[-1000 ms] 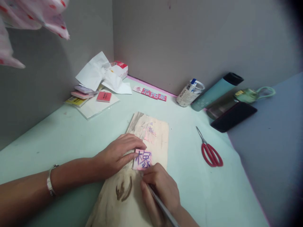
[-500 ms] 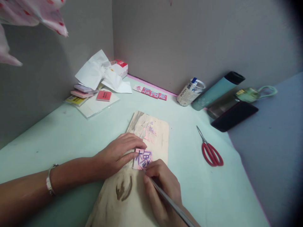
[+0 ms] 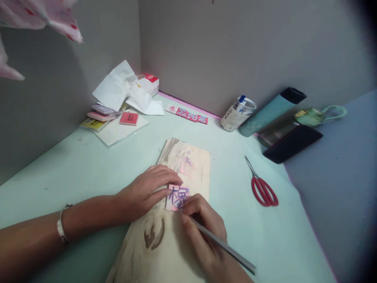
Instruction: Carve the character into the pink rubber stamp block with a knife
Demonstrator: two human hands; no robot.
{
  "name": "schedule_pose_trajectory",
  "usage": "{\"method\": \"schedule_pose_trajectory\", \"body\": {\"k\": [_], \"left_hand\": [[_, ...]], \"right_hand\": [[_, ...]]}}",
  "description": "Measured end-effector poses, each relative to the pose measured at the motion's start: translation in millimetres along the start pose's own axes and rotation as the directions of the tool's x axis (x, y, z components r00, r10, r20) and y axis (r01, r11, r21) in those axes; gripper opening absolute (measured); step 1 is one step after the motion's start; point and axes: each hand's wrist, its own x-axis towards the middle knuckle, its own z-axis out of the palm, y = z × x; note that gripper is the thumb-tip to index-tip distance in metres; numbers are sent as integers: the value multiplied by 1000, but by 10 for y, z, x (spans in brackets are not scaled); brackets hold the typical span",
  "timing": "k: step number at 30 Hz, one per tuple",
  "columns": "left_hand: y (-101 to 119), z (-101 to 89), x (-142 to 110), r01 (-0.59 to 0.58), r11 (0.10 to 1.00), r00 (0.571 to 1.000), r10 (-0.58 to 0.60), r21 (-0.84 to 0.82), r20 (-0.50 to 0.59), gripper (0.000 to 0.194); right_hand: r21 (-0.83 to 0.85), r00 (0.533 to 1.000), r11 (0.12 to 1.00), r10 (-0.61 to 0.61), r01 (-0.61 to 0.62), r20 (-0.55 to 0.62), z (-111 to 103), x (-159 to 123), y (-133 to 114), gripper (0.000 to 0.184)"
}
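A small pink square block point(image 3: 173, 201) with a purple written character lies flat on a long wooden board point(image 3: 197, 157). My left hand point(image 3: 147, 192) steadies it, thumb against its left side and fingers at its upper edge. In my right hand point(image 3: 206, 232) is a slim grey craft knife point(image 3: 226, 247), held like a pen. Its tip meets the lower right of the block; the fingers hide the exact contact. Pink and purple shavings point(image 3: 186, 165) are scattered on the board just beyond the block.
Red-handled scissors point(image 3: 263, 190) lie to the right. Behind them are a dark phone point(image 3: 293, 144), a green-topped bottle point(image 3: 309, 117), a teal tumbler point(image 3: 272, 112) and a can of pens point(image 3: 235, 114). Lettered blocks point(image 3: 191, 115) line the back; papers point(image 3: 113, 86) and small pads point(image 3: 101, 116) sit left.
My right hand has shifted slightly up and right, and the craft knife's back end has swung right and up. My left hand and the block stay in place.
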Motion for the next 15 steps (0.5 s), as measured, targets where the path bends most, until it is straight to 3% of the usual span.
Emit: {"method": "schedule_pose_trajectory", "body": {"k": [10, 15], "left_hand": [[-2, 1, -9, -6, 1000, 1000, 6, 5, -6, 23], [1, 3, -8, -1, 1000, 1000, 1, 6, -2, 24]], "right_hand": [[56, 999, 998, 42, -41, -6, -3, 13, 7, 14], [-4, 997, 998, -58, 58, -53, 22, 8, 4, 13]]}}
